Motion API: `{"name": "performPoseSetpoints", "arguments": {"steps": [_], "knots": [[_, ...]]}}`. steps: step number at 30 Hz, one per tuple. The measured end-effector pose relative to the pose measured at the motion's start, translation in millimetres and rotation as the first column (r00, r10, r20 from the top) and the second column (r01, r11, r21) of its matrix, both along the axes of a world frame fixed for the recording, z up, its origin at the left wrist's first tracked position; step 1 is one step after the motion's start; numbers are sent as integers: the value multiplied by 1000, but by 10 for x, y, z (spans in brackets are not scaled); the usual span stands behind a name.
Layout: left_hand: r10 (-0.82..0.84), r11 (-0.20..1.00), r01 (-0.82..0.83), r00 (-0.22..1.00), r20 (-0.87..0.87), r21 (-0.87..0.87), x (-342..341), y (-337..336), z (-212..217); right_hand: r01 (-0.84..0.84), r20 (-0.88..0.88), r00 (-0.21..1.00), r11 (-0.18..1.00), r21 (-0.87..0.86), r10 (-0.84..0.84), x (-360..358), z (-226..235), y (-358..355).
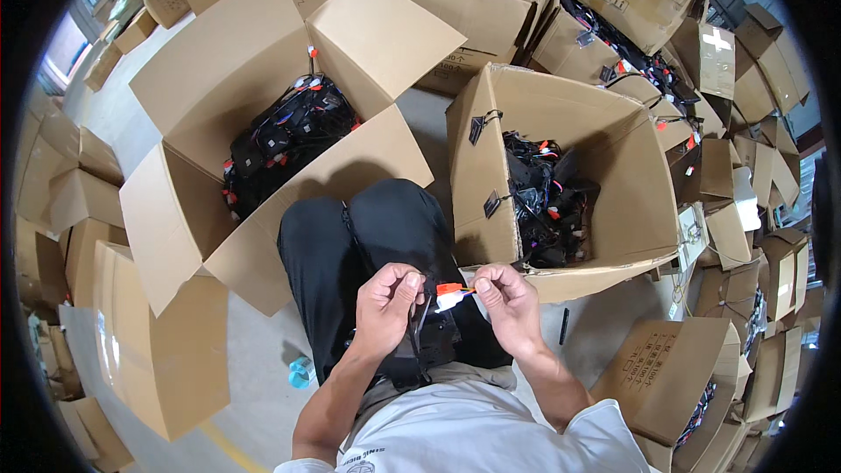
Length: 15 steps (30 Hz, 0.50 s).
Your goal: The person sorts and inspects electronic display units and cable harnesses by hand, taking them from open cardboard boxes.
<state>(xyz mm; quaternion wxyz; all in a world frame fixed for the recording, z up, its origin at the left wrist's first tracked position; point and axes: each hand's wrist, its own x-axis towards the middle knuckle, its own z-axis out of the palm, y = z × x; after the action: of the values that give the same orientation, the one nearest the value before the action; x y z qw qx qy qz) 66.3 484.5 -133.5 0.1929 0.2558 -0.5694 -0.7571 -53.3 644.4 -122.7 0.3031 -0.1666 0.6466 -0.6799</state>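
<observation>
Over my lap, my left hand (pixel 388 308) is closed in a pinch on a thin black cable (pixel 421 314). Opposite it, my right hand (pixel 510 305) pinches the coloured wires that run into a red and white plug connector (pixel 450 295). The connector hangs between both hands. A flat black part (pixel 435 339) lies on my lap under the hands, and the cable seems to lead to it. What exactly sits between the left fingertips is too small to make out.
An open carton (pixel 166 210) with black wired parts (pixel 280 140) stands ahead left. Another carton (pixel 604 114) ahead right holds similar parts (pixel 543 201). On the floor lie a black pen-like stick (pixel 564 326) and a turquoise tape roll (pixel 301 373). More cartons (pixel 666 368) stand around.
</observation>
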Motion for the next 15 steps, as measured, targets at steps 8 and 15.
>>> {"name": "performPoseSetpoints", "arguments": {"steps": [8, 15], "knots": [[-8, 998, 12, 998, -58, 65, 34, 6, 118, 31, -792, 609, 995, 94, 56, 163, 299, -116], [-53, 998, 55, 997, -64, 23, 29, -70, 208, 114, -912, 411, 991, 66, 14, 173, 257, -141]]}}
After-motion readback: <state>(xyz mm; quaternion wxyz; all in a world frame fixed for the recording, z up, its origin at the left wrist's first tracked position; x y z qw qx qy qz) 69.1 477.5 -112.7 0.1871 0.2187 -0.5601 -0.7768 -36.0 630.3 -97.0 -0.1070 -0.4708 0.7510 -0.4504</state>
